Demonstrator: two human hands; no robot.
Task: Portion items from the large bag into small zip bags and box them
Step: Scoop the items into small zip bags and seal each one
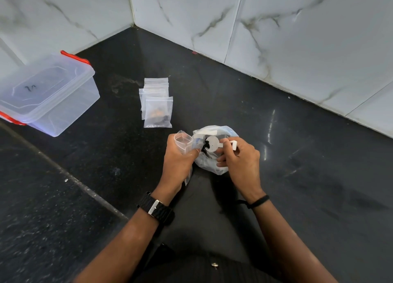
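Note:
The large clear bag [209, 162] of small parts sits on the black counter just beyond my hands. My left hand [177, 159] grips a small zip bag [184, 141] with its mouth held open and facing up. My right hand [241, 158] pinches white plastic pieces, a round disc [212, 143] and a small block [234, 145], at the large bag's mouth. A small zip bag with dark and orange items inside [158, 112] lies on the counter farther back, overlapping a stack of empty zip bags [154, 87].
A clear plastic box [63, 112] with its lid on and red clips stands at the far left. Marble-tiled walls [276, 38] meet in a corner behind. A seam in the counter [63, 170] runs diagonally on the left.

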